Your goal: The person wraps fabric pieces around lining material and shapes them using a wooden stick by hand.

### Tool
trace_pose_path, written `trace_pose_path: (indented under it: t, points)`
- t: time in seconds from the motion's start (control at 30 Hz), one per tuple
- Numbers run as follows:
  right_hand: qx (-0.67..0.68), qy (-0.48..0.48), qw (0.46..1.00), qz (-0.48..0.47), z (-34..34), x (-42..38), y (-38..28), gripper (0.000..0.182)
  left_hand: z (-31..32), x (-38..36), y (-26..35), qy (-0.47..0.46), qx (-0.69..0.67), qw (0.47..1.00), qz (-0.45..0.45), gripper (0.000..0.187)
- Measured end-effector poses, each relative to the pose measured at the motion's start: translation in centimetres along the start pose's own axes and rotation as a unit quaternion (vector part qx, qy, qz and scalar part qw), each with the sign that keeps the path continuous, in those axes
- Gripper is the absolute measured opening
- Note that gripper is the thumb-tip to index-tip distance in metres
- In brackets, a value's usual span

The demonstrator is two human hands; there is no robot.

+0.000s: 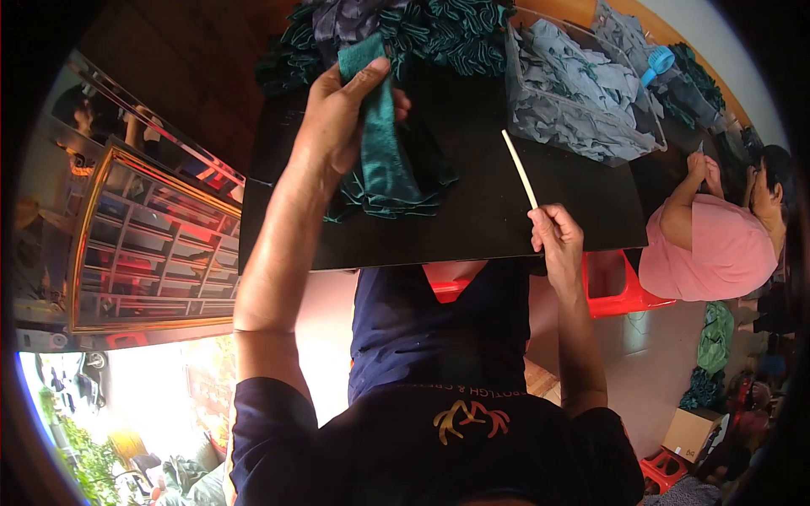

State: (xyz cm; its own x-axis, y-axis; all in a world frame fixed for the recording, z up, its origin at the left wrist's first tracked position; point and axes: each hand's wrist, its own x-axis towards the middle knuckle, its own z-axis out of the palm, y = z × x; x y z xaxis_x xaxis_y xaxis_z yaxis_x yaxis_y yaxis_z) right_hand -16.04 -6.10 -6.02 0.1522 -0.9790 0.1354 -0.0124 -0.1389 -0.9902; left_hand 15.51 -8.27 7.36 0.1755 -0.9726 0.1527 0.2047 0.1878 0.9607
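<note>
My left hand pinches the upper end of a dark green velvety fabric strip, thumb on top. The strip hangs down over a small stack of similar green pieces on the black table. In my right hand is a thin pale stick, gripped near its lower end and pointing up and away from me. Its far tip is free and apart from the fabric.
Heaped green folded strips lie along the table's back. A clear plastic bin of grey-blue fabric pieces stands back right, with a blue handheld fan beyond. A person in a pink shirt sits at right. Red stools stand below.
</note>
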Motion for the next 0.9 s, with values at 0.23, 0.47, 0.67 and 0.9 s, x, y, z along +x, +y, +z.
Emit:
trace_pose_path:
  t: [0.23, 0.47, 0.67, 0.9]
  points:
    - [-0.061, -0.011, 0.998, -0.026, -0.3, 0.8, 0.2, 0.020, -6.7, 1.9, -6.4, 0.132, 0.591, 0.763, 0.228, 0.070]
    - [-0.070, -0.029, 0.997, -0.034, -0.4, 0.9, 0.3, 0.020, -9.9, -4.2, -4.3, 0.108, 0.606, 0.778, 0.126, 0.057]
    - [-0.078, -0.041, 0.996, -0.022, -0.4, 0.9, -0.1, 0.021, -10.1, -9.8, -2.8, 0.001, 0.758, 0.652, 0.035, 0.055]
    - [-0.075, -0.046, 0.996, -0.017, -0.7, 1.0, 0.1, 0.022, -12.4, -9.9, -4.7, -0.012, 0.805, 0.587, 0.086, 0.068]
